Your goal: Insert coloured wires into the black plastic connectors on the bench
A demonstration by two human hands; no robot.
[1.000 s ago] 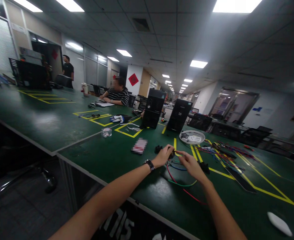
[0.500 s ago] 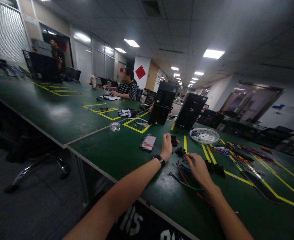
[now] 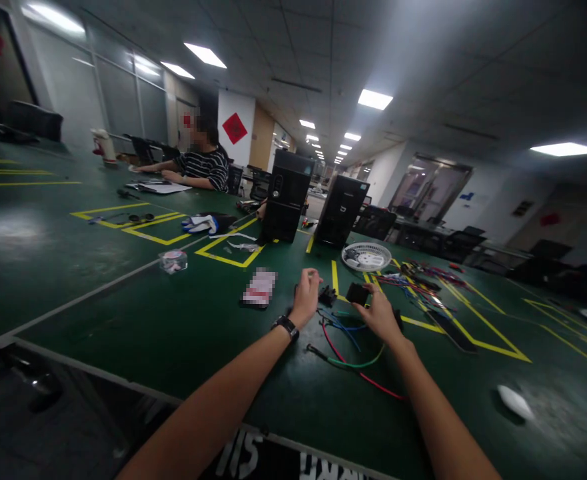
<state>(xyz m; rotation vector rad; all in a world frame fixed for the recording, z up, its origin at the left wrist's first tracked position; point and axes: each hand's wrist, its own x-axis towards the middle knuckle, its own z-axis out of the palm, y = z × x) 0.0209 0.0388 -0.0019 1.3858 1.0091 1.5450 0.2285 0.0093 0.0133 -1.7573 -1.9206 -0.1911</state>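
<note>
My right hand (image 3: 382, 317) pinches a small black block-shaped part (image 3: 358, 294) just above the green table. To its left, my left hand (image 3: 307, 298), with a watch on the wrist, is raised with fingers loosely apart and nothing visible in them. Between the hands lies a small black connector-like piece (image 3: 328, 295). Below them, loose wires spread over the table: a green wire (image 3: 346, 363), a red wire (image 3: 380, 387) and a blue wire (image 3: 348, 327). Another dark object is partly hidden behind my right hand.
Two black computer towers (image 3: 287, 197) stand ahead, beside a round white basket (image 3: 366, 256). Coloured cables (image 3: 413, 283) lie at the right. On the left are a blurred flat rectangle (image 3: 260, 288), a clear packet (image 3: 173, 261) and gloves (image 3: 206, 223). A person (image 3: 200, 163) sits across the table.
The black block part has passed from my left hand to my right. My left hand's fingers have loosened. The view has turned to the right.
</note>
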